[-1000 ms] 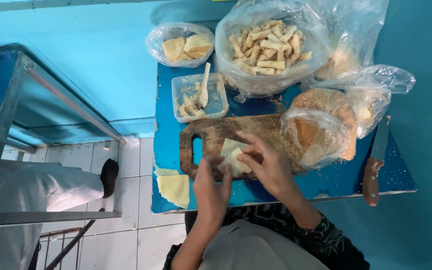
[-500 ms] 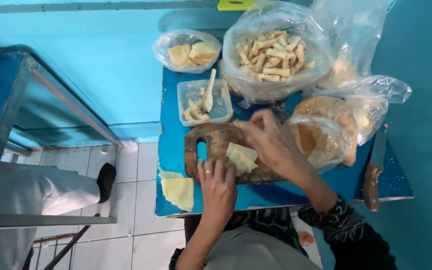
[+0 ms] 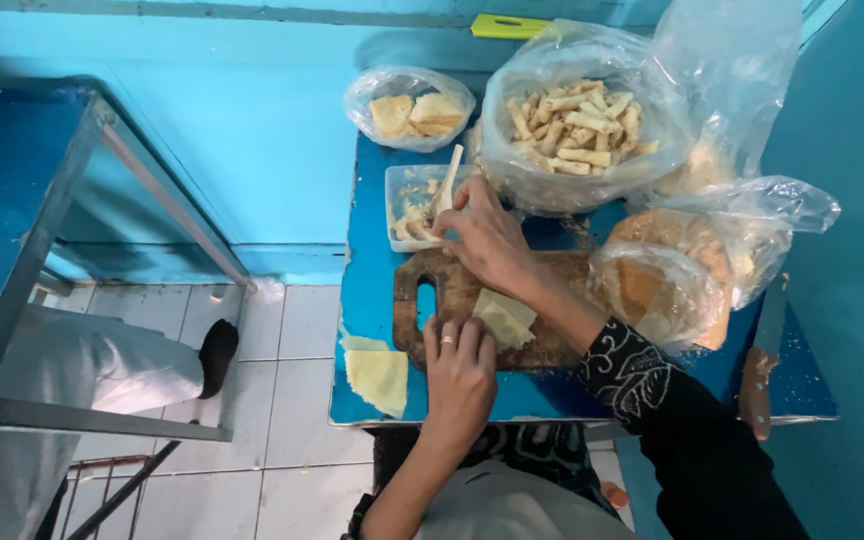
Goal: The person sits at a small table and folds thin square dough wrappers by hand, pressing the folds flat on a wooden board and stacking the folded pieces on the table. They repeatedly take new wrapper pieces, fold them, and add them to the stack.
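My right hand (image 3: 487, 235) reaches across the wooden cutting board (image 3: 452, 295) to the clear plastic tub (image 3: 404, 200) of filling and grips the pale spoon (image 3: 447, 180) standing in it. My left hand (image 3: 459, 372), a ring on one finger, rests flat on the board's near edge with its fingertips beside a folded square wrapper (image 3: 502, 318). That wrapper lies on the board between both hands.
A blue table (image 3: 367, 300) carries a big bag of rolled sticks (image 3: 572, 130), a small bag of fried pieces (image 3: 412, 110), bags of wrappers (image 3: 667, 280), loose wrappers (image 3: 377, 375) at its left edge and a knife (image 3: 760, 370) on the right. A person's leg (image 3: 102, 365) is at left.
My right hand has left the wrapper on the board and moved up to the filling tub, taking hold of the spoon. My left hand shifted to the board's near edge.
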